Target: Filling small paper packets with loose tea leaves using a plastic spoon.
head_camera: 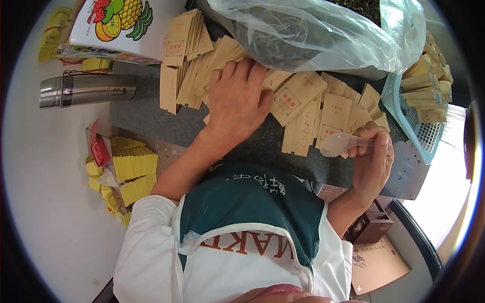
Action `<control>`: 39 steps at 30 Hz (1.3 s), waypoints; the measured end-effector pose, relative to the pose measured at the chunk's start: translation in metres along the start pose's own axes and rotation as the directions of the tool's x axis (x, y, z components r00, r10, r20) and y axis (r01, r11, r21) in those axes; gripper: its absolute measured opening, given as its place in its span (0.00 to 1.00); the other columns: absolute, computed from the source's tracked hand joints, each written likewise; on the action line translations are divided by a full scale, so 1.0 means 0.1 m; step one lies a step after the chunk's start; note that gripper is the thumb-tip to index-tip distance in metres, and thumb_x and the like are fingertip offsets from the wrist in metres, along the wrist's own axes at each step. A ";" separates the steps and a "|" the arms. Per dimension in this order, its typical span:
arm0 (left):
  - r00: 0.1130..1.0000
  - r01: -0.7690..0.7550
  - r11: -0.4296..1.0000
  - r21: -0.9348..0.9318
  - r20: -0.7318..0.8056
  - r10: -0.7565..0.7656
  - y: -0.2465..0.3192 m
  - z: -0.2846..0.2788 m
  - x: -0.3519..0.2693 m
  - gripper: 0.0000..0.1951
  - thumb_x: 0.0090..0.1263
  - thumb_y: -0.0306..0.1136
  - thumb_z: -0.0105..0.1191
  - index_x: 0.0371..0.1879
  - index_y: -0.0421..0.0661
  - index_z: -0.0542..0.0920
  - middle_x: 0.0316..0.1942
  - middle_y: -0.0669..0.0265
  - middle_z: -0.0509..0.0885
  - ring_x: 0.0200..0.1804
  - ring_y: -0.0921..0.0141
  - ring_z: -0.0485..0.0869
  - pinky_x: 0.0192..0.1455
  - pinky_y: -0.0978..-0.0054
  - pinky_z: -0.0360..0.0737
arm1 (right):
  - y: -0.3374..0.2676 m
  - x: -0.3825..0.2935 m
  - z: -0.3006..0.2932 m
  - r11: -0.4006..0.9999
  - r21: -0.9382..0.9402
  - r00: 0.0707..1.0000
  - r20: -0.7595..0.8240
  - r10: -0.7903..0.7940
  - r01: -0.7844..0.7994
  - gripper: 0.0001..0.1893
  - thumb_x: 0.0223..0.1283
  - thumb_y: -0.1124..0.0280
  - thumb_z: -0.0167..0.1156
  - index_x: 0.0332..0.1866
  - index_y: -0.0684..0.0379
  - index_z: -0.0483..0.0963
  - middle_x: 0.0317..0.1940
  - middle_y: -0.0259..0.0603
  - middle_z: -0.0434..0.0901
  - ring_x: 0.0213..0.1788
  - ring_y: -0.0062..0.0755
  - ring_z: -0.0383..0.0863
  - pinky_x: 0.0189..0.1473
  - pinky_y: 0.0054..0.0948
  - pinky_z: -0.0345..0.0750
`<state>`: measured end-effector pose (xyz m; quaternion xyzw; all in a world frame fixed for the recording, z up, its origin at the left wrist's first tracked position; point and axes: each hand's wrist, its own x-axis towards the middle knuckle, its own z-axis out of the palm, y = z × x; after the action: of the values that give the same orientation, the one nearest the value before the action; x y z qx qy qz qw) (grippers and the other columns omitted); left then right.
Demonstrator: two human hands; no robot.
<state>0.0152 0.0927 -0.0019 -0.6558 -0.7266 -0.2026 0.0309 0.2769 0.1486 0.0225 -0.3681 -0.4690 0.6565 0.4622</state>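
Over a spread of brown paper packets (290, 98) lies my left hand (238, 94), back up. Its fingertips reach the packets beside a large clear plastic bag (322, 49), so I cannot see whether they grip one. My right hand (373, 151) holds a translucent plastic spoon (335, 144) by its handle, the bowl pointing left. Below the spoon, more brown packets (335, 113) overlap on the dark speckled tabletop (159, 125). Dark dried leaves (356, 9), which look like tea, show at the bag's top.
A light-blue plastic basket (394, 94) with several packets (426, 89) stands at the right. On the left are a steel thermos (89, 90) and a fruit-printed carton (117, 26). Bundled yellow packets (132, 166) sit lower left, and a brown box (371, 223) lower right.
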 end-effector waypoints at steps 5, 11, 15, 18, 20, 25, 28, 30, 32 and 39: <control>0.996 -0.045 0.998 -0.050 -0.080 0.041 0.00 -0.05 -0.04 0.25 0.55 0.29 0.63 0.55 0.46 0.77 0.44 0.61 0.81 0.45 0.60 0.77 0.48 0.60 0.70 | -0.05 0.01 -0.08 1.000 -0.006 1.000 -0.013 -0.006 0.006 0.21 0.81 0.61 0.46 0.39 0.70 0.74 0.26 0.41 0.72 0.26 0.29 0.75 0.33 0.28 0.74; 0.999 -0.018 0.908 -0.418 0.035 0.036 0.02 -0.33 -0.15 0.26 0.59 0.27 0.63 0.60 0.46 0.78 0.51 0.59 0.83 0.50 0.60 0.82 0.54 0.63 0.78 | -0.10 -0.02 -0.10 1.000 0.014 1.000 -0.019 -0.016 0.016 0.21 0.81 0.60 0.46 0.40 0.69 0.74 0.25 0.38 0.69 0.26 0.29 0.74 0.32 0.29 0.74; 0.908 0.408 0.396 -0.823 0.410 -0.083 0.07 -0.46 -0.18 0.29 0.65 0.34 0.62 0.66 0.38 0.73 0.56 0.54 0.82 0.56 0.62 0.83 0.57 0.67 0.79 | -0.09 -0.01 -0.07 0.992 0.100 0.995 0.043 -0.086 0.081 0.18 0.81 0.61 0.46 0.42 0.68 0.74 0.27 0.38 0.68 0.28 0.29 0.75 0.33 0.30 0.75; 0.840 0.542 -0.150 -0.827 0.538 0.074 0.08 -0.40 -0.21 0.34 0.69 0.47 0.57 0.69 0.37 0.69 0.57 0.53 0.81 0.52 0.65 0.83 0.54 0.67 0.80 | -0.12 -0.04 -0.06 0.988 0.111 0.992 0.054 -0.118 0.111 0.16 0.80 0.63 0.48 0.44 0.67 0.73 0.29 0.38 0.69 0.29 0.28 0.75 0.35 0.30 0.76; 0.807 0.591 -0.246 -0.769 0.557 0.198 0.17 -0.38 -0.19 0.40 0.70 0.58 0.53 0.71 0.38 0.67 0.57 0.51 0.80 0.49 0.66 0.83 0.52 0.71 0.78 | -0.15 -0.07 -0.01 0.987 0.104 0.991 0.045 -0.129 0.124 0.14 0.79 0.64 0.49 0.45 0.67 0.72 0.30 0.39 0.70 0.30 0.28 0.75 0.36 0.31 0.77; 0.805 0.584 -0.104 -0.805 0.556 0.207 0.29 -0.50 -0.20 0.41 0.70 0.61 0.54 0.69 0.35 0.69 0.56 0.52 0.80 0.47 0.69 0.81 0.52 0.73 0.76 | -0.21 -0.18 -0.02 0.986 0.070 0.987 0.045 -0.157 0.154 0.13 0.79 0.65 0.49 0.49 0.68 0.71 0.31 0.41 0.71 0.31 0.29 0.76 0.38 0.31 0.77; 0.855 0.482 0.064 -0.874 0.486 0.180 0.39 -0.58 -0.23 0.41 0.68 0.59 0.58 0.67 0.33 0.70 0.55 0.53 0.79 0.49 0.68 0.80 0.55 0.73 0.74 | -0.29 -0.29 -0.09 0.965 0.111 0.970 0.015 -0.241 0.238 0.14 0.79 0.65 0.49 0.48 0.68 0.70 0.30 0.40 0.70 0.29 0.28 0.74 0.35 0.29 0.75; 0.904 0.363 0.163 -0.918 0.389 0.177 0.44 -0.60 -0.27 0.41 0.66 0.56 0.62 0.66 0.32 0.71 0.55 0.54 0.79 0.51 0.67 0.79 0.57 0.72 0.73 | -0.32 -0.38 -0.14 0.951 0.126 0.958 0.011 -0.288 0.284 0.14 0.79 0.64 0.50 0.47 0.67 0.70 0.29 0.40 0.70 0.28 0.27 0.73 0.33 0.27 0.74; 0.940 0.022 0.363 -0.932 0.143 0.310 0.43 -0.62 -0.30 0.35 0.61 0.38 0.68 0.67 0.39 0.72 0.54 0.59 0.79 0.53 0.64 0.78 0.59 0.70 0.73 | -0.36 -0.44 -0.17 0.932 0.146 0.942 0.013 -0.336 0.331 0.15 0.78 0.63 0.50 0.46 0.67 0.70 0.28 0.40 0.69 0.27 0.26 0.72 0.31 0.25 0.72; 0.930 -0.022 0.540 -0.842 0.181 0.321 0.55 -0.79 -0.51 0.41 0.48 0.35 0.74 0.65 0.36 0.74 0.55 0.56 0.76 0.59 0.64 0.75 0.64 0.70 0.67 | -0.57 -0.70 -0.09 0.899 -0.026 0.896 0.100 -0.433 0.438 0.16 0.79 0.57 0.50 0.44 0.63 0.70 0.26 0.35 0.66 0.25 0.21 0.65 0.28 0.21 0.64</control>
<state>0.0579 0.0216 0.0690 -0.6847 -0.4717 -0.4085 -0.3766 0.3208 0.0921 0.0775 -0.2344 -0.5757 0.5410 0.5665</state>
